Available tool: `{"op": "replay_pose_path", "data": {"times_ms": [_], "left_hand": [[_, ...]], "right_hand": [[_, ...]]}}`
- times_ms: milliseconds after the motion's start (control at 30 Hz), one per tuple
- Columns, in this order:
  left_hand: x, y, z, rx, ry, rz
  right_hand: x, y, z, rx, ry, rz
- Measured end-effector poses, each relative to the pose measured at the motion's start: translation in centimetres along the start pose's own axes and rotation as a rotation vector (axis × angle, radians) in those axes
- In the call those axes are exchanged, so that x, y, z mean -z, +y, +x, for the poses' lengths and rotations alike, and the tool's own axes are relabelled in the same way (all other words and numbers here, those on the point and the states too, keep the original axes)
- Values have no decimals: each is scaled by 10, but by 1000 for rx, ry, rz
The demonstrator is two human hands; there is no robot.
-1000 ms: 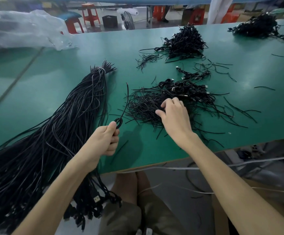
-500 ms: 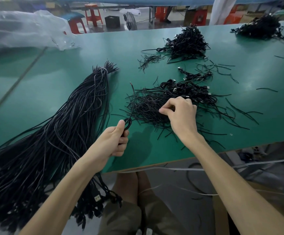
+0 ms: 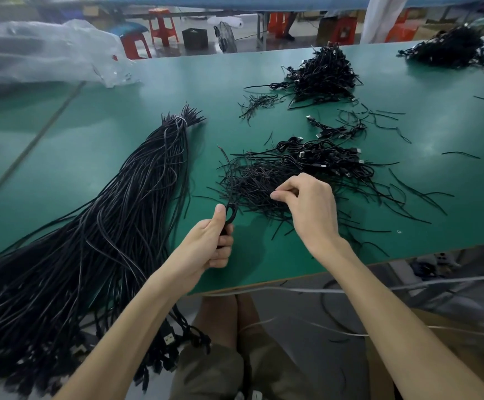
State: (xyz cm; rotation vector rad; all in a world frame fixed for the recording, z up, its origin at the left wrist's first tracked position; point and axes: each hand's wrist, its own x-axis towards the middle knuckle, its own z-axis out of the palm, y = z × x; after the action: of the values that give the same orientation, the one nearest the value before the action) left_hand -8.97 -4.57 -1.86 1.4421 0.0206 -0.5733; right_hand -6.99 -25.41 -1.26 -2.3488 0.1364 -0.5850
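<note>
I've got my left hand (image 3: 206, 246) clenched round a looped cable (image 3: 231, 211) near the desk's (image 3: 264, 274) front edge, my right hand (image 3: 310, 209) pinching into the pile of ties (image 3: 249, 180) mid-desk; next, I reckon, lift one tie free and wrap the loop.

Green table (image 3: 119, 174), black cable heaps (image 3: 324, 72)

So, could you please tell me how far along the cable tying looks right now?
Done: coiled cables sit in a far heap and a nearer batch. In hand: the left hand grips a looped cable while the right hand pinches at the loose ties. Left: the big bundle of long cables, seemingly most of the job.
</note>
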Motion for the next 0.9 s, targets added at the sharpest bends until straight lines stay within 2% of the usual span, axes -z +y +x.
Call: {"op": "replay_pose_path", "data": {"times_ms": [333,500,767,900], "left_hand": [[-9,-8,7,-42,0,-8],[-5,-12,11,-26,6,-66],[-3,-12,9,-45,-11,-118],[-4,-12,11,-13,20,-145]], "right_hand": [[0,1,-2,80,30,-45],[-4,5,-2,72,-32,-6],[-9,7,-6,-3,-36,237],[-8,-8,-16,-84,18,512]]}}
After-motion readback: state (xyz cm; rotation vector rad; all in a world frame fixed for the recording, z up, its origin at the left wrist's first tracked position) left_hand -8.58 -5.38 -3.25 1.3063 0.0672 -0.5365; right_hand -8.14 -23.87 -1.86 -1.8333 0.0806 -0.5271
